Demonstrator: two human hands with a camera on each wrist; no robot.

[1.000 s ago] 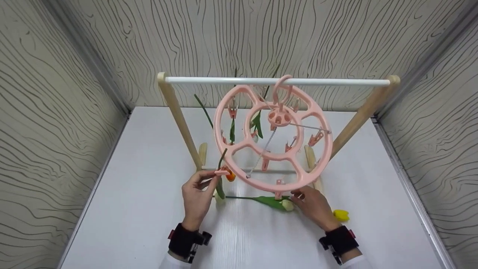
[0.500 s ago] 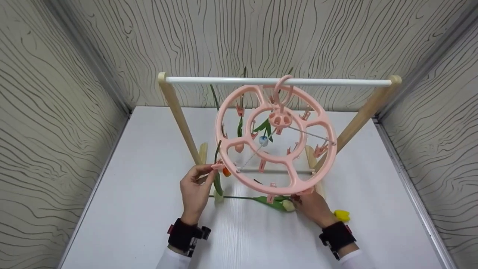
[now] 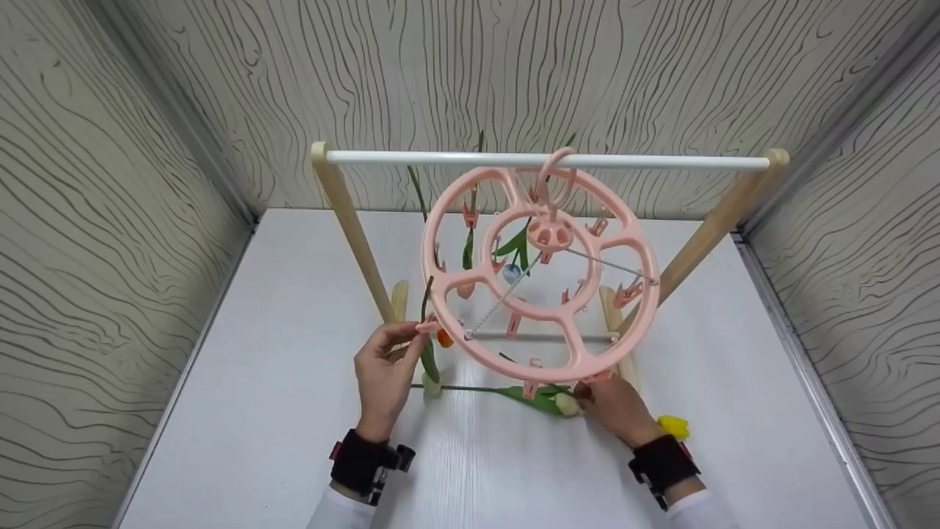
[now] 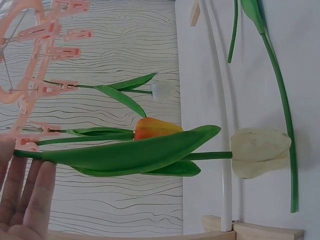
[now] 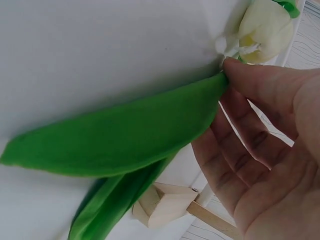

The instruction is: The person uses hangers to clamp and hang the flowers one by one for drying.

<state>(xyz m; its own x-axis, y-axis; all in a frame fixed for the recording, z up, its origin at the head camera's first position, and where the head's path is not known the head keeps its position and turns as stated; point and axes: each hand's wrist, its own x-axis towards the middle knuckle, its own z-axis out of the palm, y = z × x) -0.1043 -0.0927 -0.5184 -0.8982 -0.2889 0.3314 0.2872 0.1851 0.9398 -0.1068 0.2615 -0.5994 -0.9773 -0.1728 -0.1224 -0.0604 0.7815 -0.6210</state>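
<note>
In the head view my left hand (image 3: 385, 378) pinches a pink clothespin (image 3: 428, 325) at the left rim of a round pink drying hanger (image 3: 613, 353). A white tulip (image 4: 260, 152) hangs head down there, its stem at the clothespin and fingertips. Between thumb and fingers my right hand (image 3: 620, 405) pinches a yellow tulip (image 3: 673, 426) by its stem, below the hanger's front rim. Its green leaves (image 5: 120, 127) spread from the fingertips in the right wrist view. Another white tulip (image 3: 567, 404) lies on the table beside the right fingertips.
The hanger hooks over a white bar (image 3: 440, 158) on a wooden stand (image 3: 352, 235). More tulips hang from it, including an orange one (image 4: 155, 128) and a blue-white one (image 3: 512, 273). Several clothespins dangle around the rim. Patterned walls (image 3: 470, 73) enclose the white table (image 3: 257, 411).
The hanger has turned and swung slightly, then steadied. My left hand has shifted slightly left and up with the clothespin. A stem end now shows under the front of the hanger.
</note>
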